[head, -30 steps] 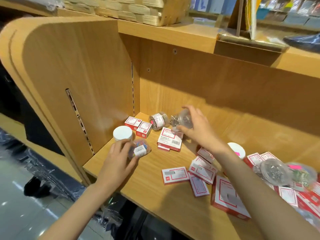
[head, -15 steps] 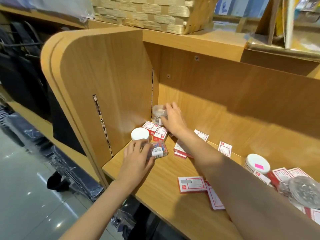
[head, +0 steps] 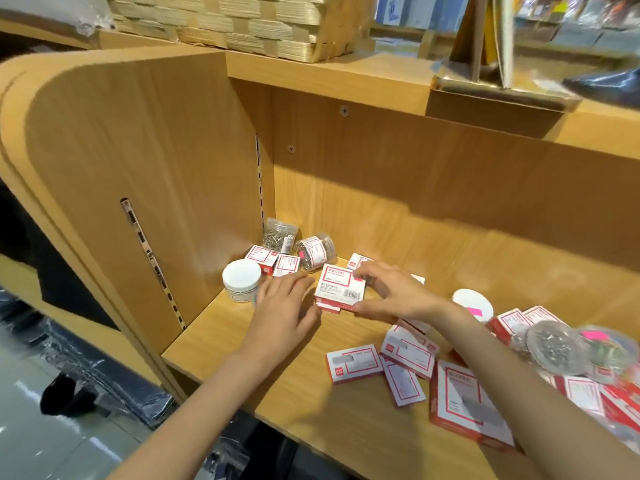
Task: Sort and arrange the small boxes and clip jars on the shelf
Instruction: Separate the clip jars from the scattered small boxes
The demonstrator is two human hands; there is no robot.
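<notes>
My right hand (head: pixel 391 294) is off the clear clip jar (head: pixel 278 233), which now stands in the back corner, and grips the stacked boxes (head: pixel 339 289). My left hand (head: pixel 282 308) covers the colourful jar, fingers against the stack.

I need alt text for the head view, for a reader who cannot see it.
Two hands meet at a stack of red-and-white boxes on a wooden shelf: the right hand grips it, the left hand lies flat beside it. Two clip jars sit in the back corner, and more boxes lie scattered to the right.
</notes>
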